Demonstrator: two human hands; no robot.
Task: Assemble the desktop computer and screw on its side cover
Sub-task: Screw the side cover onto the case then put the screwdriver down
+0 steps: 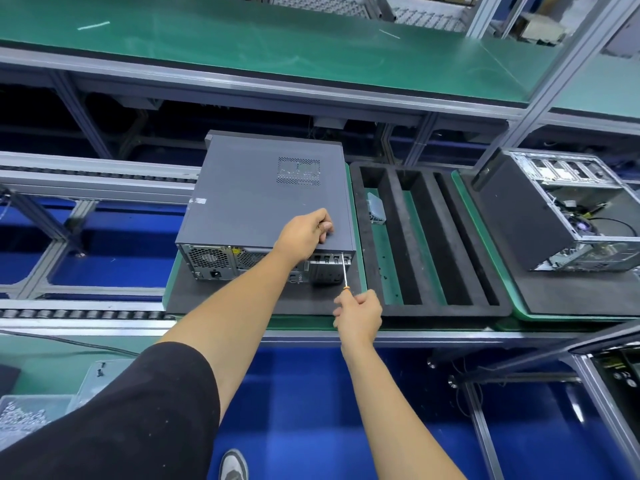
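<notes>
Grey desktop computer (266, 199) lies on its side on a black mat on the desk (311, 323), side cover (256, 188) up. Left hand (306, 232) presses on the cover's near right corner, fingers curled. Right hand (358, 313) grips a screwdriver (344, 271) — tip at the rear panel's top right edge.

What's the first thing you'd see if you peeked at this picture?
The grey computer lying on its side in the middle, with the left hand resting on its cover. Just below, the right hand grips a thin screwdriver pointed at the computer's back edge. An open computer sits at the far right.
</notes>
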